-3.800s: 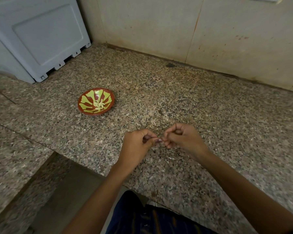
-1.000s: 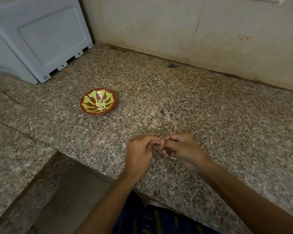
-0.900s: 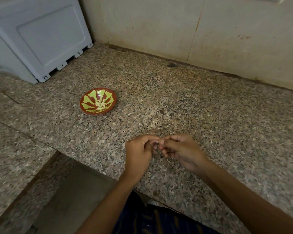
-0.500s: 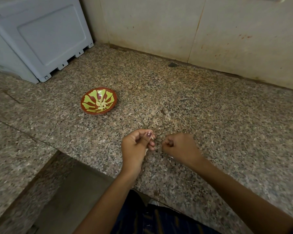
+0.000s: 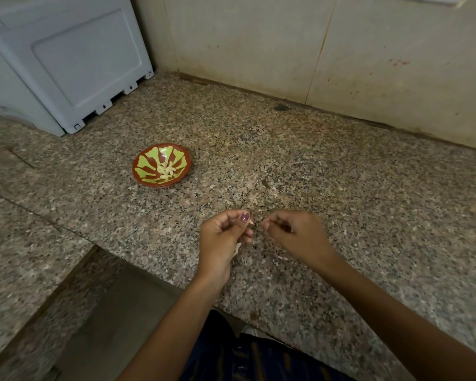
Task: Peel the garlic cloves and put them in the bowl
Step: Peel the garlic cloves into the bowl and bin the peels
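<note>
One garlic clove (image 5: 250, 221) in left hand (image 5: 222, 237); one bowl (image 5: 149, 180).

You are looking at a dim, warm-toned picture with soft, even light and no hard glare. The speckled bench (image 5: 300, 166) is brightest across its middle and darkens toward the lower corners, where your forearms fall into deep shade. A faint soft shadow sits beside the bowl (image 5: 161, 168) on its right. Your wide lens bends the wall's (image 5: 286, 45) foot line and tilts the white appliance (image 5: 66, 59) at the upper left. Focus is fair in the centre; your right hand (image 5: 294, 236) looks slightly smeared, and the lower edge is soft.
</note>
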